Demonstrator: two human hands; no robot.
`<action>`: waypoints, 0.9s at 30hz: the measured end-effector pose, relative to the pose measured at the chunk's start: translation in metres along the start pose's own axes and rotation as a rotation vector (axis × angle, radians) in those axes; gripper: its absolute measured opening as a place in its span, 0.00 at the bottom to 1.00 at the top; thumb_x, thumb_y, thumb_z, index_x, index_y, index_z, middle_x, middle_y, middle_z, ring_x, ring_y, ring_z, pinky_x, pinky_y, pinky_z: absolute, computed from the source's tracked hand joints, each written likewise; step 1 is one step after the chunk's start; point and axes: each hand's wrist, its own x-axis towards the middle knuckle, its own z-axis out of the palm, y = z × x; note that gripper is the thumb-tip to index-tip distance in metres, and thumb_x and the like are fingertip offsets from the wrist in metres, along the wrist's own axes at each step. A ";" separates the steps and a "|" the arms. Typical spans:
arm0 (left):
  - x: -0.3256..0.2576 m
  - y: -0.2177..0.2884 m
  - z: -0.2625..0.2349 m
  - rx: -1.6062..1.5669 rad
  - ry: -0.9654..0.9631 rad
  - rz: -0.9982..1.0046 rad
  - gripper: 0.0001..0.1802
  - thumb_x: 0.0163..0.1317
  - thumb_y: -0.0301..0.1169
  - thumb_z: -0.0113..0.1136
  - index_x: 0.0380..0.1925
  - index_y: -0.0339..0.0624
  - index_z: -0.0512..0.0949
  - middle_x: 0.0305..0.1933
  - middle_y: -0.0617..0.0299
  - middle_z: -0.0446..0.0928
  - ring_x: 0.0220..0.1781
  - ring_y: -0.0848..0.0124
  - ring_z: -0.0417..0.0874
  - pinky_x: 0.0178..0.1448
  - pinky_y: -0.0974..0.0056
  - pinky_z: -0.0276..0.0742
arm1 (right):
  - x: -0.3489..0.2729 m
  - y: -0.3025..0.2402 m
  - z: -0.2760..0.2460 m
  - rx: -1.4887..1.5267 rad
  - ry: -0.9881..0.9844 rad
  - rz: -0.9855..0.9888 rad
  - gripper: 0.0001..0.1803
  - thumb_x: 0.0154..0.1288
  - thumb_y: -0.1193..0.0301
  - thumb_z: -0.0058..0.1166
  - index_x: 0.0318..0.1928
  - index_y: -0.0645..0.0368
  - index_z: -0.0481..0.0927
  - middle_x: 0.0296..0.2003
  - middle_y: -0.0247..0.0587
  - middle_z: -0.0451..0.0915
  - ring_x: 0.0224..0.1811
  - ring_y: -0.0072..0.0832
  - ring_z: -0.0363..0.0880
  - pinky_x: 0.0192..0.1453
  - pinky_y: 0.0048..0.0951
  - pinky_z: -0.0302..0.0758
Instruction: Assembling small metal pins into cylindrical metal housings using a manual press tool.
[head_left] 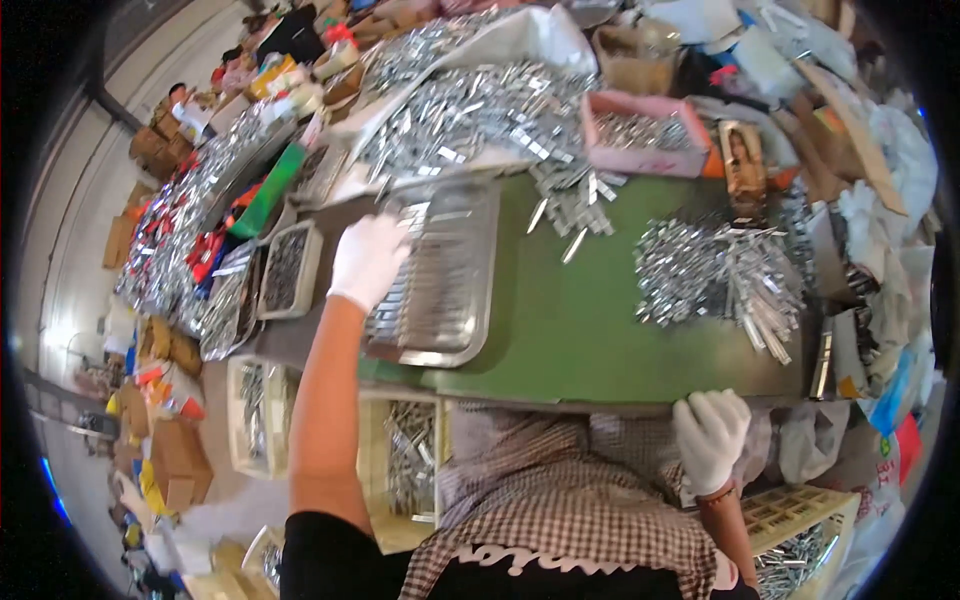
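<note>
My left hand [368,258], in a white glove, rests on the left side of a metal tray [470,270] filled with rows of small silver metal pieces; its fingers lie on the pieces and the tray's left edge. The tray sits on a green table [590,330]. My right hand [711,434], also in a white glove, is curled at the table's near edge, close to my checked apron, and seems to hold nothing. A loose heap of silver metal pieces [715,275] lies on the table at the right.
A large pile of metal pieces [470,110] lies on white sheeting behind the tray. A pink box [645,135] of pieces stands at the back. Crates of pieces [405,460] stand under the table at the left, and a yellow crate [800,530] at the lower right.
</note>
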 end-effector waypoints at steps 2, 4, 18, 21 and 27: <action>-0.008 0.000 0.001 0.083 -0.061 -0.033 0.06 0.62 0.36 0.64 0.34 0.51 0.87 0.37 0.56 0.83 0.43 0.52 0.84 0.49 0.48 0.80 | 0.005 -0.001 0.001 0.059 -0.009 -0.003 0.12 0.42 0.75 0.64 0.33 0.54 0.85 0.34 0.28 0.82 0.36 0.27 0.80 0.50 0.35 0.75; -0.014 0.000 0.003 0.050 -0.063 -0.041 0.06 0.62 0.36 0.64 0.34 0.51 0.88 0.35 0.57 0.83 0.43 0.53 0.85 0.47 0.48 0.80 | 0.000 -0.006 0.010 0.095 0.099 0.009 0.14 0.42 0.75 0.65 0.34 0.53 0.86 0.37 0.28 0.83 0.39 0.28 0.81 0.53 0.39 0.76; -0.031 0.020 -0.005 -0.040 0.059 -0.151 0.10 0.69 0.27 0.54 0.44 0.41 0.83 0.42 0.47 0.85 0.45 0.47 0.87 0.51 0.45 0.80 | 0.004 -0.010 -0.007 0.230 -0.018 0.215 0.10 0.50 0.74 0.70 0.34 0.50 0.84 0.41 0.30 0.84 0.49 0.36 0.81 0.57 0.43 0.76; -0.037 0.036 -0.013 -0.078 0.184 -0.116 0.10 0.70 0.26 0.56 0.47 0.40 0.83 0.46 0.47 0.85 0.49 0.47 0.86 0.53 0.47 0.80 | 0.018 -0.003 -0.007 0.303 -0.008 0.262 0.10 0.54 0.74 0.70 0.36 0.50 0.84 0.41 0.31 0.84 0.51 0.38 0.81 0.58 0.42 0.74; -0.022 0.148 -0.039 -0.403 0.126 0.008 0.11 0.67 0.24 0.58 0.47 0.37 0.85 0.50 0.48 0.85 0.54 0.49 0.86 0.62 0.51 0.79 | 0.045 0.028 0.026 0.103 0.050 0.267 0.08 0.58 0.73 0.68 0.38 0.49 0.84 0.39 0.31 0.82 0.50 0.38 0.81 0.59 0.42 0.73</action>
